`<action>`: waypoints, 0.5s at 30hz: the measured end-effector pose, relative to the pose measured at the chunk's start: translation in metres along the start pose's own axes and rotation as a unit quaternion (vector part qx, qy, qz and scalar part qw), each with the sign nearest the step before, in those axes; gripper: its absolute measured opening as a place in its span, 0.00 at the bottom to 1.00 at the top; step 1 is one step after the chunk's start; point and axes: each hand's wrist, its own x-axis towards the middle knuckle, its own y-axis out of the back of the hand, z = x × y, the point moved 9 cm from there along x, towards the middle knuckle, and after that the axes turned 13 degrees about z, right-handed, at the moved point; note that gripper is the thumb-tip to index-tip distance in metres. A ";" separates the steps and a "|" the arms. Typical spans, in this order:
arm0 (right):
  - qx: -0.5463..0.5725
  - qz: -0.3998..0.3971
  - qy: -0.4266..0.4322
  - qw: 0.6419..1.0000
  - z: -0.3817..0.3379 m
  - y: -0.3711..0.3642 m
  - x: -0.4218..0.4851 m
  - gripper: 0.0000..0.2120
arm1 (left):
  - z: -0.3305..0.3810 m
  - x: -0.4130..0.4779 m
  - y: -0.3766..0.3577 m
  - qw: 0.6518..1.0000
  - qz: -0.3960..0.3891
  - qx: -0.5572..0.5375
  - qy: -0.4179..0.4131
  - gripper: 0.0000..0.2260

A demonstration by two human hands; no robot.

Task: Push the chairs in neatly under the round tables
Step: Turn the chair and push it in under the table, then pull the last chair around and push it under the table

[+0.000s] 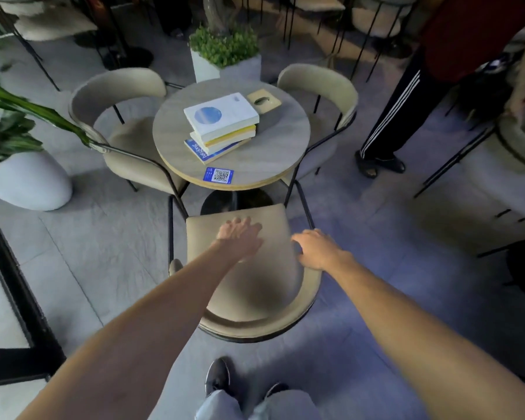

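A beige padded chair [249,286] with a curved back stands right in front of me, its seat's front edge just short of the round table [270,153]. My left hand [240,234] hovers flat over the seat, fingers spread, holding nothing. My right hand [319,248] is over the chair's right armrest, fingers loosely curled, touching or nearly touching it. Two more beige chairs, the left chair [119,116] and the right chair [325,95], sit partly under the table.
A stack of books [222,125], a small tan card [264,100] and a blue QR sticker [220,175] lie on the table. A white planter [28,183] stands left, a potted shrub [225,56] behind. A person's legs [388,122] stand at right beside another table [522,140].
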 end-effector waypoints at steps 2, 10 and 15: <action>0.005 0.007 -0.006 1.000 0.021 0.019 0.010 0.22 | 0.016 0.024 0.022 1.000 0.017 0.022 -0.005 0.21; 0.021 0.028 0.037 0.999 0.111 0.073 0.079 0.21 | 0.070 0.131 0.058 0.998 0.035 0.039 0.040 0.21; 0.018 0.013 0.089 0.996 0.163 0.092 0.121 0.24 | 0.108 0.178 0.054 0.993 0.024 0.015 0.115 0.21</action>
